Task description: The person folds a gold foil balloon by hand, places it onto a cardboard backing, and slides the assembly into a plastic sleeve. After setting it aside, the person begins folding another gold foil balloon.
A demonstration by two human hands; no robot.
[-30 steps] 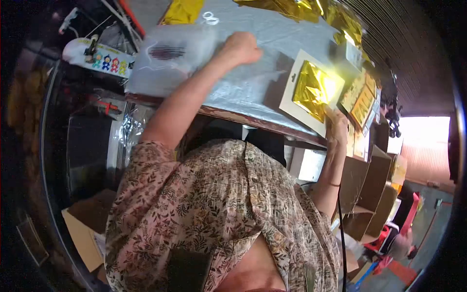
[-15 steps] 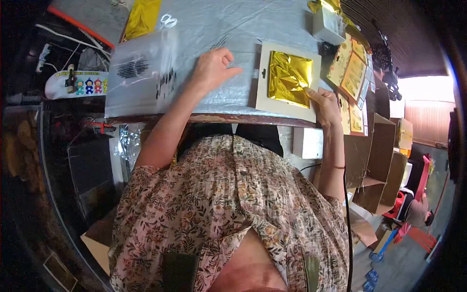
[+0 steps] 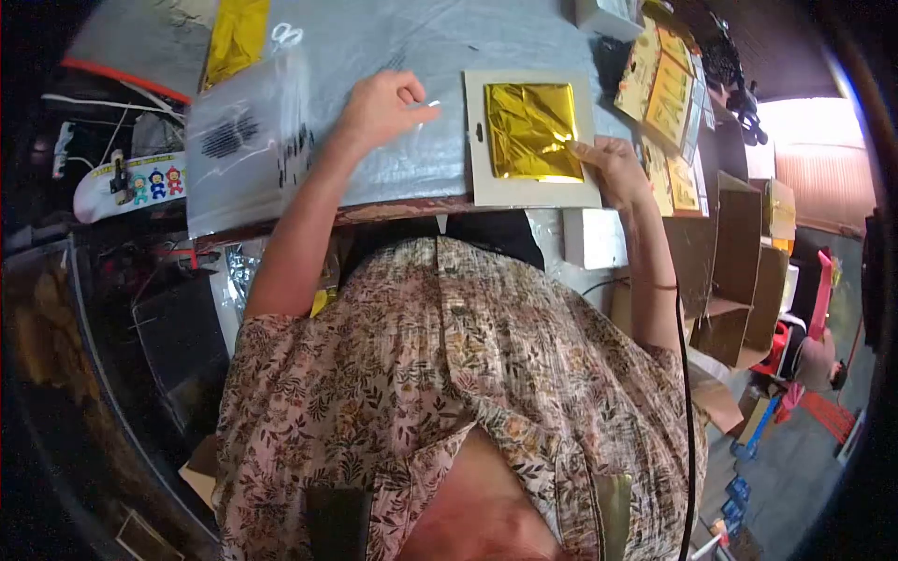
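Observation:
My right hand point(image 3: 617, 171) grips the right edge of a pale backing card point(image 3: 477, 173), thumb on top and fingers at the edge. A folded, crinkled gold foil sheet point(image 3: 533, 131) lies on that card, with the thumb tip reaching its right side. The card has a dark hanging slot on its left side and overlaps the table's front edge. My left hand point(image 3: 379, 110) is over the table left of the card, fingers curled and thumb stretched out apart from them. A small pale spot shows at the thumb tip.
Clear plastic bags point(image 3: 238, 154) with dark print lie on the table's left, near white-handled scissors point(image 3: 287, 35) and gold foil point(image 3: 236, 42). Printed packages point(image 3: 669, 93) and open cardboard boxes point(image 3: 734, 252) stand at right. Another person point(image 3: 812, 363) is at far right.
The view has shifted, so the table and its contents appear further left and higher. The card sits straighter in view. Both hands keep nearly the same pose.

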